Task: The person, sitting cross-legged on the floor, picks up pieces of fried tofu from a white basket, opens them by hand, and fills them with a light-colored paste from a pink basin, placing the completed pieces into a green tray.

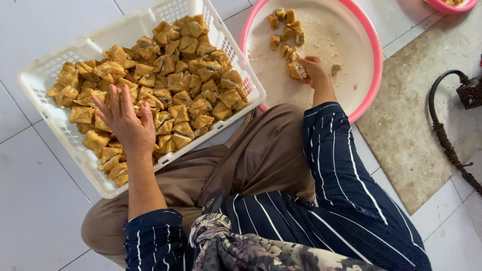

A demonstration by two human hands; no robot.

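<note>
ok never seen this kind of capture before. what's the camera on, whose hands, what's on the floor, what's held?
There is no machine here. One camera sits on a person's head and looks down, so both arms in striped sleeves are that person's own. They sit on a white tiled floor.

The left hand lies flat, fingers spread, on a heap of golden-brown fried tofu pieces in a white plastic basket. It grips nothing.

The right hand holds one piece over a round pink-rimmed basin, where a few more pieces lie in a row.

At right are a worn mat and a dark hose.
</note>
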